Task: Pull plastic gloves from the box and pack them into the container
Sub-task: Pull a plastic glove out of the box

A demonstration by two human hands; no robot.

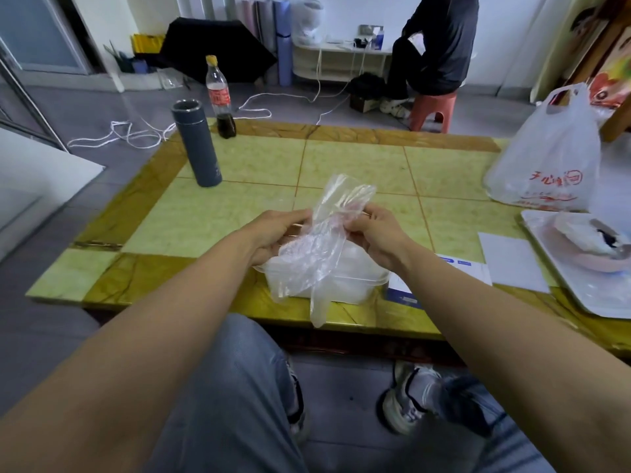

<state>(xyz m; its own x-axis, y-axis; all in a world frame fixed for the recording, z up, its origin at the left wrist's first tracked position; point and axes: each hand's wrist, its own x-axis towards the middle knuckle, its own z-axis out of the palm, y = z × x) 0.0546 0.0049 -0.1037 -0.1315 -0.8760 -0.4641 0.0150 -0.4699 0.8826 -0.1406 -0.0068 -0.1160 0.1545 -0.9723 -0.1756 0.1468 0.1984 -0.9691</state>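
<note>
The left hand [276, 230] and right hand [374, 230] pinch a thin, crinkled clear plastic glove [316, 247] between curled fingers. It hangs (partly draped) over the translucent rectangular plastic container [362, 278] on the yellow-green tiled desk [239, 199].

We see soft, even indoor light, with a pale sheen on the glossy bench [246, 158] and on the grey floor [85, 104] behind it, and only faint shadows. The wide lens bows straight lines near the edges, and we find the grey shoe [406, 397] at the bottom smeared by blur.
</note>
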